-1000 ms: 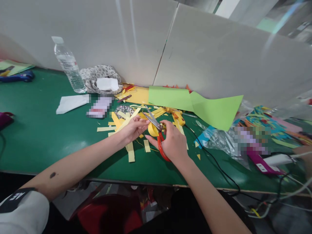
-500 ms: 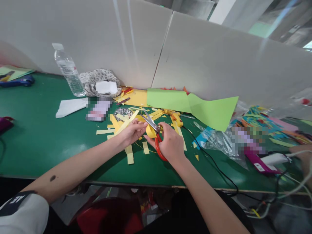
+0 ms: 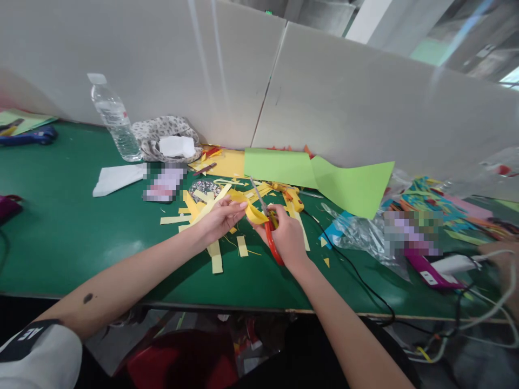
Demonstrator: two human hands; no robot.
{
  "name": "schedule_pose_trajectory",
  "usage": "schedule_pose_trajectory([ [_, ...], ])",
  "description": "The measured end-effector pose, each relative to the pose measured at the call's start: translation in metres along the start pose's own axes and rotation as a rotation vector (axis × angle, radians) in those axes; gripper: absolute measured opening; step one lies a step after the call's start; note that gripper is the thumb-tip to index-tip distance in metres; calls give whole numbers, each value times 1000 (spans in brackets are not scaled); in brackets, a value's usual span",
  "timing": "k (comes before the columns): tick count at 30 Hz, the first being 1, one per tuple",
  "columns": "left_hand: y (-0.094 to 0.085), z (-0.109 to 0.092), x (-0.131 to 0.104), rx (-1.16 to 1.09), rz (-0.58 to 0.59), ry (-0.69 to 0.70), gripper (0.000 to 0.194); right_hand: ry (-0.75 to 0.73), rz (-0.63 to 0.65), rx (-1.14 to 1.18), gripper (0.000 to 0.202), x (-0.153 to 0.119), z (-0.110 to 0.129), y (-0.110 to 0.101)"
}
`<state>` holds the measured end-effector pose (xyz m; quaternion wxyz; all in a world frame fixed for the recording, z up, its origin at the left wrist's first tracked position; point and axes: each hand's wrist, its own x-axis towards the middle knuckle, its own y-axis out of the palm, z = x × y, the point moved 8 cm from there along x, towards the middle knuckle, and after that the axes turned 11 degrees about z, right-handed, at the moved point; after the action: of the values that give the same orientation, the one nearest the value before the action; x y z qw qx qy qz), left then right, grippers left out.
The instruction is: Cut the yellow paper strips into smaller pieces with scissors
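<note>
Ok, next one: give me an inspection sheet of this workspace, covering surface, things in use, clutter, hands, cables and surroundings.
Surface: green table, glossy, strewn with paper around the hands.
Things in use: scissors with red handles; a curved yellow paper strip at the blades.
Clutter: paper scraps, yellow glue gun, light green sheet, clear plastic bag, water bottle.
Hands: left hand pinches the strip; right hand grips the scissors' handles.
Cables: black cable runs from the glue gun toward the front edge; white cables loop at the right.
Surroundings: grey panels behind the table.
</note>
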<state>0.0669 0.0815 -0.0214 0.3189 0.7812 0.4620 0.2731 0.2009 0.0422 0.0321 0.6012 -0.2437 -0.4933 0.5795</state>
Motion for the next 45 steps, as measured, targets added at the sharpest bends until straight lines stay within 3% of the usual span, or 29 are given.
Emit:
schedule_pose_trajectory([
  [6,-9,1,0,30,-82,-22,34,237,109,590,42,3,-25,-1],
  [10,-12,2,-1,111,-125,-29,37,232,176,763,52,3,-20,8],
  [13,-5,1,-3,193,-120,-34,38,193,195,754,57,4,-16,15],
  [17,0,1,-5,288,-126,-66,32,185,198,678,49,2,-13,20],
  [24,-4,-1,-3,401,-110,-57,26,204,236,625,43,2,-11,20],
  [32,-4,-4,-3,378,-141,-62,25,171,192,665,36,3,-13,16],
  [45,-1,-9,-5,320,-168,-50,24,162,290,608,39,2,2,20],
])
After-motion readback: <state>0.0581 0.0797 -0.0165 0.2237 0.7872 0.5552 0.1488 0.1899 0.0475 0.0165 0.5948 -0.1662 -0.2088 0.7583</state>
